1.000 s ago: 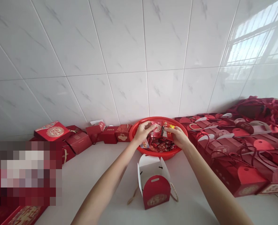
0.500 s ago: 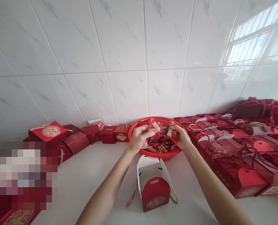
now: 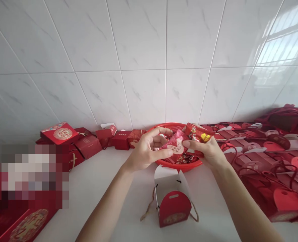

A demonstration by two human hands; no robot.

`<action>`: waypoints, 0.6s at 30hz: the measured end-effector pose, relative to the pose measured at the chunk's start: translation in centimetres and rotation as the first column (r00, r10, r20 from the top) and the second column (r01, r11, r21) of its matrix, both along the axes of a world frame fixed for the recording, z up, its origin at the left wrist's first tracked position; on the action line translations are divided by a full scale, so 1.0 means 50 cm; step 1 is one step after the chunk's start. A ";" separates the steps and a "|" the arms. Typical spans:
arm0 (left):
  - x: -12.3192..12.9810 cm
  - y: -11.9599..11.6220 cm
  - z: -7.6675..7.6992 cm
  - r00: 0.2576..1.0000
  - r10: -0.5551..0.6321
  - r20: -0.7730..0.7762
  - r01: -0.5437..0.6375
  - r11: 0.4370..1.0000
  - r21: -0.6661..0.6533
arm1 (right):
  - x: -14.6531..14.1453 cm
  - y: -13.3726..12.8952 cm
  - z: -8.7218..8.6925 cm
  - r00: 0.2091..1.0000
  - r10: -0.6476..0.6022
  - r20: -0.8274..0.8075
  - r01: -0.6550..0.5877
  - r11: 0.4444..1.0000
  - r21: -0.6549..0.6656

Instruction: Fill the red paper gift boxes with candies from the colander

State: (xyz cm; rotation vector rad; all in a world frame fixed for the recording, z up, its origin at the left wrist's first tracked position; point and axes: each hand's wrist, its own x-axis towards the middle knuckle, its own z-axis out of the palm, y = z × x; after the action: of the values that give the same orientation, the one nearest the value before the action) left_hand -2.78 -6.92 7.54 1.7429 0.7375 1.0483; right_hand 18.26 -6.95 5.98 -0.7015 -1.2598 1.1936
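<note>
My left hand (image 3: 144, 149) has its thumb against the lower left of a pink candy packet (image 3: 175, 148), with its fingers curled partly behind it. My right hand (image 3: 211, 149) grips a red candy packet (image 3: 198, 134) with a yellow print, its thumb pressing on the pink packet's right edge. Both hands are above a red plastic basket (image 3: 181, 168) holding several wrapped candies (image 3: 185, 158). Nearer me on the white surface stands an open red gift box (image 3: 175, 208) with a white inside and rope handles; its floor is partly hidden by the front flap.
Many red gift boxes (image 3: 272, 195) fill the right side. More closed boxes (image 3: 88, 146) line the tiled wall (image 3: 144, 97) at the left. A large red box (image 3: 28, 225) sits at front left beside a blurred-out patch.
Both hands have come nearer me and closer together, bringing the pink and red packets up against each other. The view has shifted slightly.
</note>
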 end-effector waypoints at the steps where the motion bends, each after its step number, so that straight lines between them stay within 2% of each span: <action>1: -0.002 -0.002 0.003 1.000 0.002 0.016 -0.002 1.000 0.004 | -0.002 -0.005 0.003 1.000 -0.019 -0.006 0.019 1.000 -0.006; 6: -0.005 -0.006 0.008 0.998 0.001 0.064 -0.003 1.000 0.029 | -0.003 -0.011 0.002 0.994 -0.101 -0.043 0.098 0.993 -0.062; 14: -0.001 -0.006 0.003 0.989 0.070 0.127 -0.076 0.996 0.049 | -0.003 -0.014 0.001 0.993 -0.098 -0.062 0.094 0.994 -0.063; 18: 0.001 -0.007 0.001 0.987 0.071 0.145 -0.076 0.997 0.029 | -0.004 -0.018 0.003 0.992 -0.081 -0.095 0.076 0.995 -0.064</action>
State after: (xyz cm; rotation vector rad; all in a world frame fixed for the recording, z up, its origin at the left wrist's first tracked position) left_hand -2.74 -7.26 7.60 1.6600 0.7004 1.2298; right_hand 18.07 -7.86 6.13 -0.7219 -1.1097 1.1907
